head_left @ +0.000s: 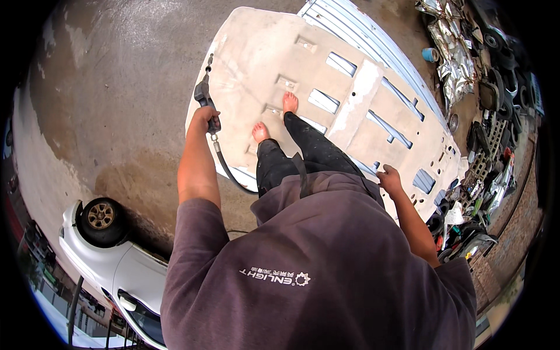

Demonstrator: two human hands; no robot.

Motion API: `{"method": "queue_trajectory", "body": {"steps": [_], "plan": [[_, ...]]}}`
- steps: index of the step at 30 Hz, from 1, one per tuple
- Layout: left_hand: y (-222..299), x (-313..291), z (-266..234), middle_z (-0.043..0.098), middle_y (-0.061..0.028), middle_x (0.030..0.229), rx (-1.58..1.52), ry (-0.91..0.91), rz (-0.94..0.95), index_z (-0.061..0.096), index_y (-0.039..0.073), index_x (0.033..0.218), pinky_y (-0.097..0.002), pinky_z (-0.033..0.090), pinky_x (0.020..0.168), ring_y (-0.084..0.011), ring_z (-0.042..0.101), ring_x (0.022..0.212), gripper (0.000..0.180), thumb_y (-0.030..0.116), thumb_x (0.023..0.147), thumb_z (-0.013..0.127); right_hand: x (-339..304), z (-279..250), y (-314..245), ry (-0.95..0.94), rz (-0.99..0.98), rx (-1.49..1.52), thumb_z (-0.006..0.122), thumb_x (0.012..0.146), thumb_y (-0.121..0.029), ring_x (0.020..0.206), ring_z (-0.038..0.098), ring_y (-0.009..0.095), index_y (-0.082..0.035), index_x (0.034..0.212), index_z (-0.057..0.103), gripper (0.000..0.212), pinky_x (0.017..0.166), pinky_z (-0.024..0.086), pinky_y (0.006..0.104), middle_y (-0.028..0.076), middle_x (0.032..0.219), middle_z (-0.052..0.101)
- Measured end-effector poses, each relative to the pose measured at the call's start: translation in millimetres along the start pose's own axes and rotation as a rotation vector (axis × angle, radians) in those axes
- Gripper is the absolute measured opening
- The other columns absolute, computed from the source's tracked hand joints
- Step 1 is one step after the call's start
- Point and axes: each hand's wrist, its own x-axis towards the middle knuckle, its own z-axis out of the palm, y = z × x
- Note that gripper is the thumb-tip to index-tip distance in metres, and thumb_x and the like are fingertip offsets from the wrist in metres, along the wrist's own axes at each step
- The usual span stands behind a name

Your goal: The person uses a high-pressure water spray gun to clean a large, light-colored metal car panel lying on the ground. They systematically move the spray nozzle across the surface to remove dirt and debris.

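My left hand (209, 118) is wrapped round the grip of a black spray gun (202, 92). Its short metal nozzle points away from me, over the left edge of a large beige moulded panel (248, 44). From the grip's lower end a black hose (226, 169) curves back toward my legs. Both my bare feet (290, 102) stand on this panel, which has several cut-out slots. By my right hip, my right hand (392, 180) hangs with its fingers curled and nothing visible in them, above the panel's right part.
White ribbed sheeting (350, 23) shows under the panel's far edge and through its slots. A heap of scrap car parts (496, 111) lies along the right, near a small blue container (430, 55). Behind me on the left stands a white car (137, 265). The concrete ground (116, 99) has wet patches.
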Motion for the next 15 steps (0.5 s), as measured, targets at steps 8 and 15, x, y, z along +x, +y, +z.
{"method": "queue_trajectory", "body": {"steps": [8, 15], "plan": [[-14.7, -1.6, -13.1, 0.057, -0.0111, 0.060, 0.021, -0.025, 0.025, 0.054, 0.003, 0.069, -0.0391, 0.048, 0.049, -0.0251, 0.059, 0.050, 0.016, 0.002, 0.082, 0.064, -24.2, 16.9, 1.2, 0.014, -0.034, -0.048, 0.066, 0.081, -0.016, 0.058, 0.062, 0.021, 0.007, 0.102, 0.059, 0.032, 0.051, 0.052, 0.0342, 0.013, 0.074, 0.059], [-23.9, -11.1, -34.4, 0.057, -0.0090, 0.063, 0.007, -0.055, 0.014, 0.055, 0.005, 0.073, -0.0367, 0.050, 0.050, -0.0234, 0.059, 0.053, 0.013, 0.004, 0.081, 0.065, -45.4, 34.6, -5.7, 0.049, -0.049, -0.023, 0.066, 0.081, -0.016, 0.052, 0.055, 0.018, 0.000, 0.084, 0.056, 0.019, 0.049, 0.043, 0.0355, 0.008, 0.064, 0.055]]}}
